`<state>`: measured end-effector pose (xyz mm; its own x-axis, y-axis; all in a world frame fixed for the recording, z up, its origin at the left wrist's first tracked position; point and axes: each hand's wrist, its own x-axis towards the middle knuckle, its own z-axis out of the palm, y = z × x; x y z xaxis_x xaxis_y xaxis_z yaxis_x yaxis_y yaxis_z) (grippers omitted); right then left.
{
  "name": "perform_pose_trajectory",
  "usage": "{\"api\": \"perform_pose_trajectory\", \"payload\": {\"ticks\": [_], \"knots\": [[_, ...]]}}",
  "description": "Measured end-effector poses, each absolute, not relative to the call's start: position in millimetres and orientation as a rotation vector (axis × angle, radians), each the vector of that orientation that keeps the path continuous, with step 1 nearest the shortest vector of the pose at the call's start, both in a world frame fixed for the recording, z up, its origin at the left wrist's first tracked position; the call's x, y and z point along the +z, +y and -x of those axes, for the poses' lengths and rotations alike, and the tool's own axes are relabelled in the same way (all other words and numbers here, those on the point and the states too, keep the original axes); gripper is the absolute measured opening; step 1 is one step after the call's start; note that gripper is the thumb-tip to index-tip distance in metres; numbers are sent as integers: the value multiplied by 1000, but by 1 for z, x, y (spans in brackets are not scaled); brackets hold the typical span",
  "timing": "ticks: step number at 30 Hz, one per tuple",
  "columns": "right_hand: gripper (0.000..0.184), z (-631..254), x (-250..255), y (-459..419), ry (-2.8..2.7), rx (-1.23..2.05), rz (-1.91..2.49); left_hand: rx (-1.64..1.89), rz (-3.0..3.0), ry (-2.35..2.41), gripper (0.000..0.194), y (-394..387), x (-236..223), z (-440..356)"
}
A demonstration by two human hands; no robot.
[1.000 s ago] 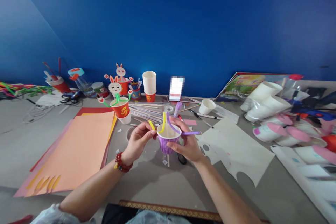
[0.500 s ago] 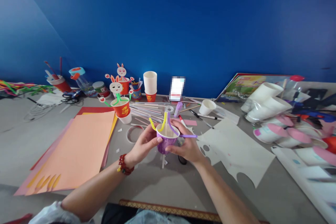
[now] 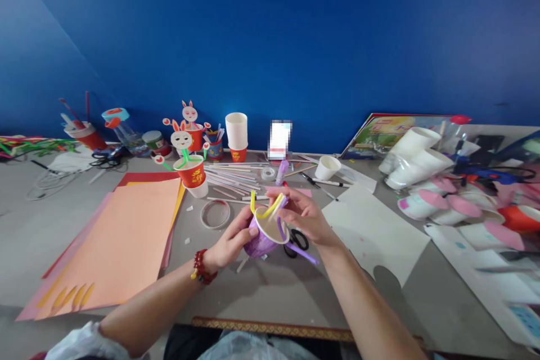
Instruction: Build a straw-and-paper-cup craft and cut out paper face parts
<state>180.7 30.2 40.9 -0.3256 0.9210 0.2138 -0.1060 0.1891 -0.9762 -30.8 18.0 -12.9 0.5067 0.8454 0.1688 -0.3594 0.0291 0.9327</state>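
A purple paper cup [image 3: 262, 243] with a white rim is tilted to the right above the table. My left hand [image 3: 233, 240] grips its left side, thumb near the rim. Yellow and purple bent straws rise from inside the cup; the yellow straw [image 3: 265, 214] is on the left, and one purple straw [image 3: 302, 253] sticks out over the right rim. My right hand [image 3: 304, 215] is closed around the upper straw ends, its fingertips partly hidden. A thin pale stick [image 3: 242, 264] shows below the cup. Black-handled scissors [image 3: 296, 243] lie behind it.
Stacked coloured paper [image 3: 122, 236] lies left, beside a tape roll [image 3: 215, 214]. Red rabbit cups [image 3: 194, 176], a white cup stack [image 3: 236, 130] and loose straws [image 3: 232, 179] stand or lie behind. White cut paper [image 3: 375, 230] and pink-topped cups [image 3: 426, 204] are on the right.
The cup has gone from upright to tilted right. My right hand has left the cup's side and moved up to the straw tops. The view has shifted slightly.
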Motion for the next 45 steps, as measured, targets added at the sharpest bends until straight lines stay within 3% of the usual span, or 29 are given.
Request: {"api": "perform_pose_trajectory", "payload": {"ticks": [4,10,29,45], "knots": [[24,-173,44,25,-1498,1268,888,936,-1250,464,85,13,-9,28],[22,-173,44,25,-1457,1150,943,955,-1140,577,62,8,-7,24],[30,-171,42,25,-1418,1183,942,971,-1136,520,73,11,-20,24],[20,-170,37,24,-1406,1157,925,953,-1155,508,74,10,-12,21]]}}
